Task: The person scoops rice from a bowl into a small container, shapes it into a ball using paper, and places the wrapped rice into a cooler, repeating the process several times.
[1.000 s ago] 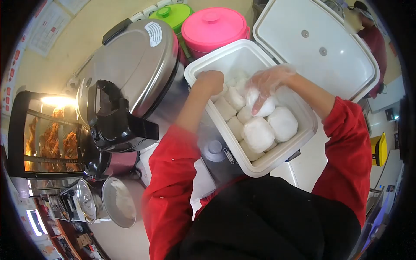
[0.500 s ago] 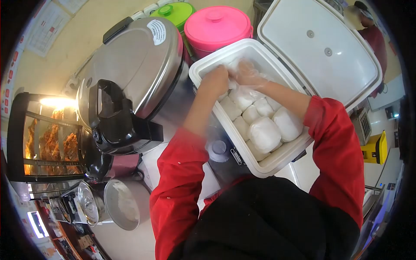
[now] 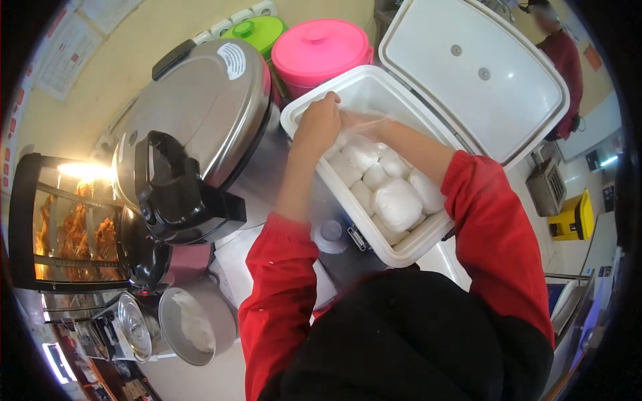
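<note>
A white open cooler box (image 3: 374, 248) holds several white bundles (image 3: 398, 204) in clear plastic. My left hand (image 3: 321, 121) is at the box's far left corner, its fingers closed; what they grip is too small to make out. Next to it, my right hand (image 3: 353, 125) reaches into the box under thin clear plastic (image 3: 368, 120), and its fingers are hidden. The bundles lie packed together nearer to me than both hands.
The cooler's lid (image 3: 475, 80) stands open at the right. A large rice cooker (image 3: 194, 113) is at the left, a pink container (image 3: 321, 53) and a green one (image 3: 257, 32) behind. A pot (image 3: 224, 327) and lit food display (image 3: 73, 227) stand left. A person (image 3: 563, 63) is far right.
The view has shifted slightly. My left hand now lies over the box's corner, its back more visible, and my right hand has moved left and lower, behind the plastic.
</note>
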Tool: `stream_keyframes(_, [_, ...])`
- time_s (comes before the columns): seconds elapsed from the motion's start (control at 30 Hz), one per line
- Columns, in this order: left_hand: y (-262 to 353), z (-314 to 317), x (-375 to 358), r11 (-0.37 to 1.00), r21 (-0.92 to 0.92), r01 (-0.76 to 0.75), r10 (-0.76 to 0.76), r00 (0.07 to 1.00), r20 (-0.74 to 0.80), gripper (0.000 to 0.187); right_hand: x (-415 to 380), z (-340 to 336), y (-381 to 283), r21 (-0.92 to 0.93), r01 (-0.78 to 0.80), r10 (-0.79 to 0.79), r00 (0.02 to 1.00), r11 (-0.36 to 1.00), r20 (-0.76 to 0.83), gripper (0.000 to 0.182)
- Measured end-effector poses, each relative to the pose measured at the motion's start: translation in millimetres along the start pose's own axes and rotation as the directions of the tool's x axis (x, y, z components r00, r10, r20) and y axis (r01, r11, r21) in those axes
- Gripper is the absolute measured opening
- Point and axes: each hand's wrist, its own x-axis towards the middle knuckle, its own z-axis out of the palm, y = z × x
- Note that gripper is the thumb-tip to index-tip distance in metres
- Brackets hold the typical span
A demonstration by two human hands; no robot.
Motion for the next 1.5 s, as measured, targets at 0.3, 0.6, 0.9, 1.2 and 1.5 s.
stream_keyframes(0.3, [-11, 13, 14, 0.985, 0.167, -0.043, -0.027, 0.917, 0.397, 0.030, -86, -84, -76, -0.191, -0.100, 0.122, 0.987, 0.976, 0.106, 0.031])
stream_keyframes(0.6, [-15, 23, 13, 0.942, 0.312, -0.126, -0.018, 0.907, 0.422, 0.027, -154, -55, -140, -0.259, -0.076, 0.215, 0.795, 0.963, 0.567, 0.079])
stream_keyframes(0.9, [-14, 22, 12, 0.933, 0.327, -0.152, 0.002, 0.910, 0.415, 0.026, -162, -55, -120, -0.027, -0.176, 0.173, 0.908, 0.984, 0.383, 0.052])
stream_keyframes(1.2, [-15, 24, 11, 0.945, 0.310, -0.105, -0.025, 0.921, 0.390, 0.025, -50, -41, -20, 0.117, -0.201, 0.223, 0.662, 0.973, -0.715, 0.041])
stream_keyframes(1.5, [-15, 18, 8, 0.996, 0.007, -0.085, 0.083, 0.990, 0.118, 0.017, -29, -22, -22, -0.568, -0.267, 0.113, 0.950, 0.778, -0.292, 0.028])
